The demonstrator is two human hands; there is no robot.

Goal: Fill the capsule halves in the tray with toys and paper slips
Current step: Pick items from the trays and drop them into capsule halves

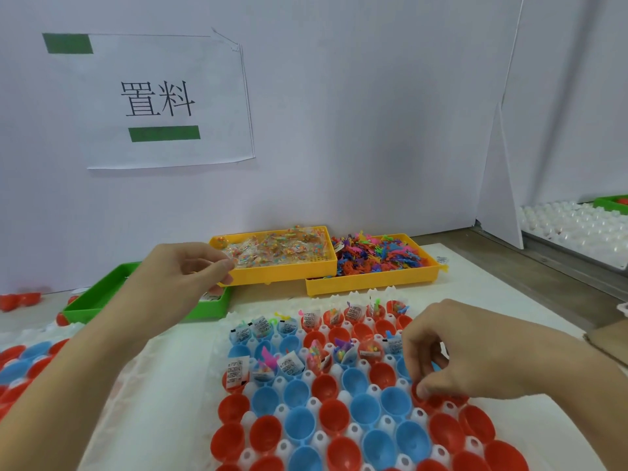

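A white tray holds several red and blue capsule halves. Those in the far rows, such as one blue capsule half, carry paper slips, bead packets and small toys; a near blue capsule half and its neighbours hold nothing. My right hand is over the tray's right side, fingers bunched downward, thumb tip at a red capsule half; anything pinched is hidden. My left hand hovers over the green tray, curled fingers by the corner of the yellow packet tray. Its grasp is unclear.
A second yellow tray with small coloured plastic toys lies right of the packet tray. Another tray of capsule halves lies at the left edge. A white wall with a paper sign stands behind. White trays are stacked far right.
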